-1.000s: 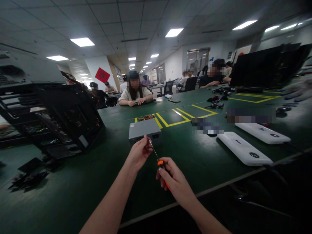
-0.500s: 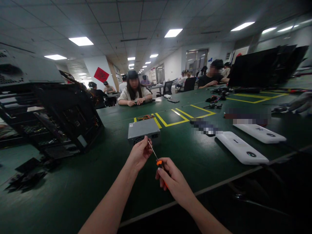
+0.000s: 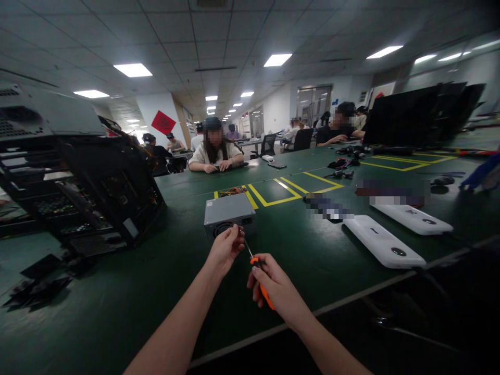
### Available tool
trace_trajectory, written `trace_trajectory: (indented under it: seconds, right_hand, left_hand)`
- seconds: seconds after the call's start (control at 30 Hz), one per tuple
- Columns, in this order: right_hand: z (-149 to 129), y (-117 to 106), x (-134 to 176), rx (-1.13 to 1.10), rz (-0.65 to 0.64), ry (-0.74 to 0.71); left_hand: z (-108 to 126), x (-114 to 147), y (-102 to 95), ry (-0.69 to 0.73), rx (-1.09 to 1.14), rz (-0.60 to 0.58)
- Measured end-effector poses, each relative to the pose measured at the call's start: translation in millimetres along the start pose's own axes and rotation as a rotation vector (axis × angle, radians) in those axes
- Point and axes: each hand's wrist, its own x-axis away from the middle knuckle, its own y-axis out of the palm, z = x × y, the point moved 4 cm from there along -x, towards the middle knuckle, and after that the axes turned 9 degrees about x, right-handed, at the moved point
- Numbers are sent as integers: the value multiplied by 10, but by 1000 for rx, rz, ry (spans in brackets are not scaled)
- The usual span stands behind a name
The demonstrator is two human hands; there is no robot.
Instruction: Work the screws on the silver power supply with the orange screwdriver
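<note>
At centre, above the near edge, the right hand (image 3: 275, 284) grasps an orange-handled screwdriver (image 3: 267, 298), its tip reaching the curled left hand (image 3: 224, 250); whether that hand grips anything cannot be told. Just beyond, a grey power supply unit (image 3: 229, 211) sits on the green surface (image 3: 156, 281), with an open computer case (image 3: 105, 182) to its left. Readying the tip seems the present step, calling for steady fingers.
</note>
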Motion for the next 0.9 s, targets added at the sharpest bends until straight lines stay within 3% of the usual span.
trace_trajectory:
  seconds: [0.47, 0.9]
  right_hand:
    - [-48, -38, -154, -124, -53, 213]
    - [-71, -34, -265, -151, -83, 236]
  left_hand:
    - [-106, -175, 49, -14, -3, 76]
    - [-40, -49, 19, 1, 40, 148]
